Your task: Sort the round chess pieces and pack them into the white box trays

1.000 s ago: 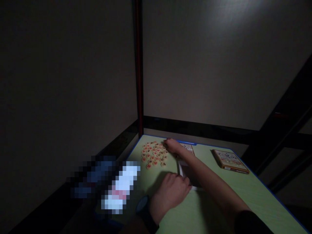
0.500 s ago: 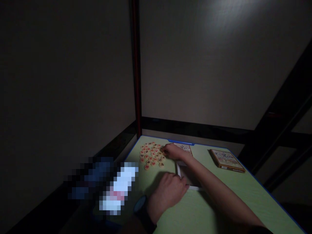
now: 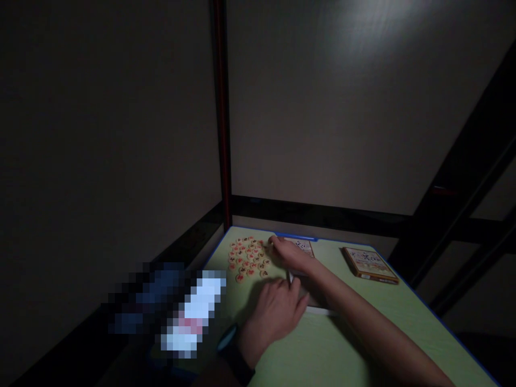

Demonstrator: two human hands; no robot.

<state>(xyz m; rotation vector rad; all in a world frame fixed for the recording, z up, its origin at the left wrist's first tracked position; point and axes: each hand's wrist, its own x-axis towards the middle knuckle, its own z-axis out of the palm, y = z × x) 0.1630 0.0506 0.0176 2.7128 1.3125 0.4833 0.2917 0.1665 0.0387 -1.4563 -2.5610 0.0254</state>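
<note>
Several round wooden game pieces (image 3: 246,258) with red and black marks lie in rows at the far left of a green table (image 3: 355,328). My right hand (image 3: 289,252) reaches across to the right edge of the rows, fingertips pinched together on a piece. My left hand (image 3: 274,314), with a dark watch on the wrist, rests palm down on the table, fingers loosely apart, touching the near corner of a white-edged open box (image 3: 318,309). My right forearm crosses over that box and hides most of it.
A flat orange game box (image 3: 370,263) lies at the far right. Another printed box or lid (image 3: 303,246) sits behind my right hand. A blurred-out object lies at the table's left edge. Walls and a dark red post close off the back.
My right hand has drawn back a little from the far edge along the right side of the pieces. My left hand has slid slightly left and its fingers have spread.
</note>
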